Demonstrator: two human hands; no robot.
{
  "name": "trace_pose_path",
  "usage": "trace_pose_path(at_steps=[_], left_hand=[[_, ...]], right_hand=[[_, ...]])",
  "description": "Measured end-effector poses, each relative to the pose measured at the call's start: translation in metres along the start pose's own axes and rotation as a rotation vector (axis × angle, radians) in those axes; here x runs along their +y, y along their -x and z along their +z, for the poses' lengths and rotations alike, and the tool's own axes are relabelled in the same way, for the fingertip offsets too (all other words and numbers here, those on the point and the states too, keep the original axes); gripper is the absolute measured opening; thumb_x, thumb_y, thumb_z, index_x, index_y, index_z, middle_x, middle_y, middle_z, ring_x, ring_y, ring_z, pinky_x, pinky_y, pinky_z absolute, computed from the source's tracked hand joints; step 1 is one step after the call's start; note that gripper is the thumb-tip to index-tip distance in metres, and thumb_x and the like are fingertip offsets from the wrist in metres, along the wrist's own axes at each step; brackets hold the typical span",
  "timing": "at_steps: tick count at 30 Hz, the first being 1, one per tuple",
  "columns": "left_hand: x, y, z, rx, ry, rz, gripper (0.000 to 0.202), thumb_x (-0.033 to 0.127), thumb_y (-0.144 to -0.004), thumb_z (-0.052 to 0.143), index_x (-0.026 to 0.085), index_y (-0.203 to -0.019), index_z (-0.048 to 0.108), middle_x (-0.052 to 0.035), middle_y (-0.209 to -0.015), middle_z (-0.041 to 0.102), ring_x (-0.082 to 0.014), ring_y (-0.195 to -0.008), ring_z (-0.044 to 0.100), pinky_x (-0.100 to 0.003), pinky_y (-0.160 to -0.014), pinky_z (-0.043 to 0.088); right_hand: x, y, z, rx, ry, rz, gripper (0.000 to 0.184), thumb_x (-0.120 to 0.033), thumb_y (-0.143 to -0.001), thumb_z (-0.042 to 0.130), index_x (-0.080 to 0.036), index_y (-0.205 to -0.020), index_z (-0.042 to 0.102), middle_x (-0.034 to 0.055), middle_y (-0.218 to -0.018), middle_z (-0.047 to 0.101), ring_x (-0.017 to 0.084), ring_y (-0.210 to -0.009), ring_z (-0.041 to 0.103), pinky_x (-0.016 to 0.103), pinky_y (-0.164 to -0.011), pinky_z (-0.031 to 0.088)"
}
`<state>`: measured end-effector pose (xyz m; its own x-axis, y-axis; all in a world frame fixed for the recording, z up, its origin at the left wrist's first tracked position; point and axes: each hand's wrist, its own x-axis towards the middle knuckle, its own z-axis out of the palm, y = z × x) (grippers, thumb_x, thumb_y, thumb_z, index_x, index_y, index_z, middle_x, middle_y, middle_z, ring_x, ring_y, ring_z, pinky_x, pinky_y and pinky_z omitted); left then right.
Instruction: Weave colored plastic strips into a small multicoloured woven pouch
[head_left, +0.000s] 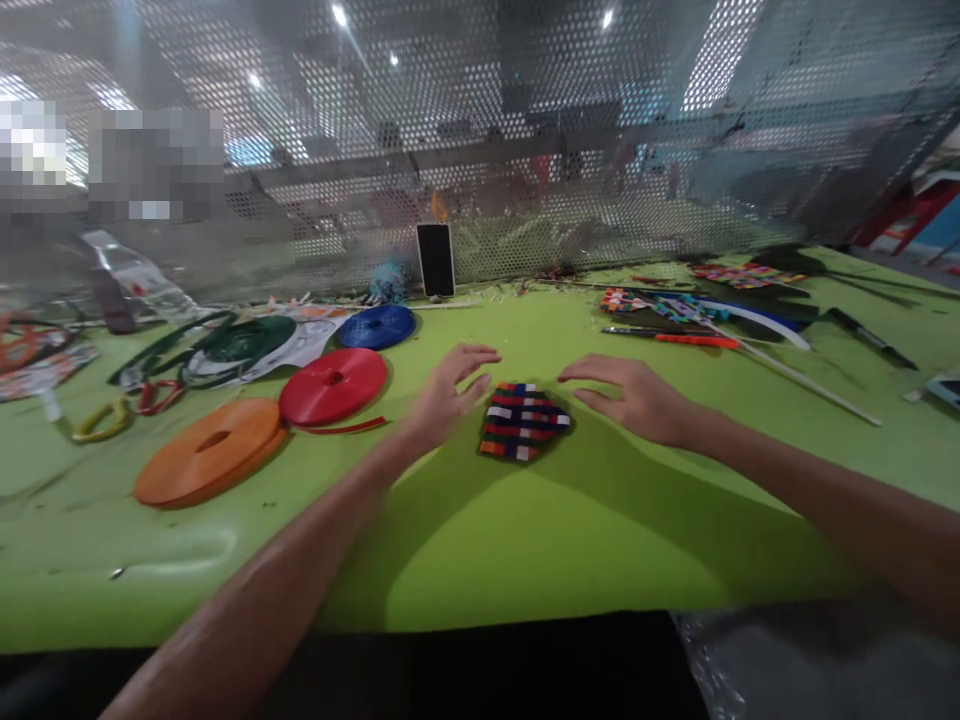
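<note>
A small woven piece of coloured ribbon strips (pixel 523 421), in dark blue, red, white, green and orange, lies flat on the green tabletop (pixel 480 550) between my hands. One of its ends narrows to a point on the right. My left hand (pixel 452 393) is just left of it, fingers apart and holding nothing. On the other side hovers my right hand (pixel 628 396), its thumb and fingers spread, also with nothing in it. Neither hand appears to touch the woven piece.
Left of my left hand lie rolls of red ribbon (pixel 352 372), orange ribbon (pixel 172 470) and blue ribbon (pixel 376 327). A phone (pixel 436 260) stands against the perforated metal screen (pixel 495 130). An orange-handled tool (pixel 697 341) and woven pieces (pixel 667 305) lie at the right; a plastic bottle (pixel 139 280) leans far left.
</note>
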<state>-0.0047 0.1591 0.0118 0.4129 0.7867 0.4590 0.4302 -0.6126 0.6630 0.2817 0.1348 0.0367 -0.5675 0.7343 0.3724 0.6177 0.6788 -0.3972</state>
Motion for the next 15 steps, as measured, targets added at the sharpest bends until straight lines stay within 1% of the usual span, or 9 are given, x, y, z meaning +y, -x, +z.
trace_pose_path(at_steps=[1,3,5,6,8,10,11,13,15], left_hand=[[-0.004,-0.002,-0.004,-0.004,-0.048,-0.029,0.033,0.035,-0.100,0.049,0.016,-0.120,0.067,-0.0162,-0.127,0.064,-0.0258,-0.118,0.062,-0.046,-0.104,0.051],[-0.007,-0.003,-0.008,-0.108,-0.226,-0.071,0.034,0.038,-0.097,0.055,0.015,-0.119,0.068,-0.0150,-0.118,0.065,-0.0275,-0.111,0.062,-0.047,-0.098,0.052],[-0.006,-0.002,-0.007,-0.208,-0.370,-0.083,0.039,0.043,-0.095,0.059,0.018,-0.124,0.068,-0.0132,-0.116,0.064,-0.0299,-0.112,0.059,-0.049,-0.100,0.050],[-0.004,-0.001,-0.005,-0.232,-0.407,-0.081,0.039,0.044,-0.095,0.059,0.020,-0.125,0.068,-0.0124,-0.116,0.064,-0.0307,-0.113,0.058,-0.050,-0.101,0.048],[-0.001,0.000,-0.001,-0.238,-0.418,-0.079,0.035,0.041,-0.095,0.059,0.022,-0.123,0.070,-0.0113,-0.117,0.065,-0.0309,-0.115,0.057,-0.050,-0.102,0.047],[-0.001,0.001,0.002,-0.218,-0.366,-0.080,0.030,0.034,-0.093,0.063,0.021,-0.118,0.071,-0.0113,-0.115,0.067,-0.0301,-0.113,0.059,-0.049,-0.101,0.047],[-0.002,0.001,0.004,-0.197,-0.301,-0.086,0.028,0.031,-0.090,0.065,0.020,-0.115,0.072,-0.0115,-0.113,0.068,-0.0294,-0.112,0.060,-0.048,-0.101,0.048],[-0.003,0.000,0.006,-0.154,-0.085,-0.127,0.026,0.027,-0.087,0.068,0.017,-0.111,0.072,-0.0120,-0.112,0.071,-0.0273,-0.108,0.064,-0.046,-0.098,0.050],[-0.002,0.000,0.008,-0.126,0.188,-0.220,0.028,0.027,-0.086,0.070,0.016,-0.111,0.070,-0.0121,-0.112,0.073,-0.0243,-0.102,0.068,-0.043,-0.094,0.053]], right_hand=[[-0.002,-0.007,0.000,-0.021,-0.001,0.029,0.035,-0.036,-0.100,0.054,-0.013,-0.117,0.073,0.0151,-0.118,0.074,0.027,-0.108,0.069,0.045,-0.097,0.052],[-0.006,-0.021,0.004,-0.087,0.010,0.119,0.034,-0.035,-0.099,0.054,-0.014,-0.116,0.073,0.0143,-0.113,0.074,0.027,-0.100,0.068,0.043,-0.090,0.052],[-0.009,-0.033,0.014,-0.164,0.031,0.227,0.032,-0.039,-0.096,0.058,-0.015,-0.112,0.074,0.0138,-0.109,0.074,0.027,-0.096,0.067,0.042,-0.085,0.051],[-0.010,-0.038,0.020,-0.192,0.034,0.263,0.031,-0.041,-0.094,0.062,-0.016,-0.108,0.074,0.0136,-0.107,0.073,0.027,-0.094,0.066,0.042,-0.083,0.051],[-0.012,-0.045,0.031,-0.218,0.026,0.299,0.030,-0.044,-0.086,0.071,-0.018,-0.100,0.073,0.0126,-0.103,0.071,0.028,-0.091,0.066,0.041,-0.081,0.051],[-0.013,-0.046,0.038,-0.205,0.013,0.330,0.033,-0.045,-0.079,0.078,-0.018,-0.097,0.070,0.0120,-0.102,0.069,0.028,-0.090,0.065,0.040,-0.080,0.051],[-0.014,-0.045,0.039,-0.192,0.010,0.355,0.036,-0.045,-0.077,0.079,-0.018,-0.098,0.068,0.0123,-0.104,0.068,0.028,-0.090,0.065,0.041,-0.079,0.051],[-0.016,-0.041,0.040,-0.175,-0.008,0.407,0.043,-0.046,-0.075,0.080,-0.019,-0.103,0.064,0.0124,-0.107,0.067,0.028,-0.089,0.066,0.040,-0.076,0.052],[-0.018,-0.038,0.038,-0.156,-0.115,0.464,0.044,-0.041,-0.074,0.081,-0.019,-0.106,0.059,0.0112,-0.106,0.068,0.026,-0.089,0.067,0.039,-0.074,0.054]])
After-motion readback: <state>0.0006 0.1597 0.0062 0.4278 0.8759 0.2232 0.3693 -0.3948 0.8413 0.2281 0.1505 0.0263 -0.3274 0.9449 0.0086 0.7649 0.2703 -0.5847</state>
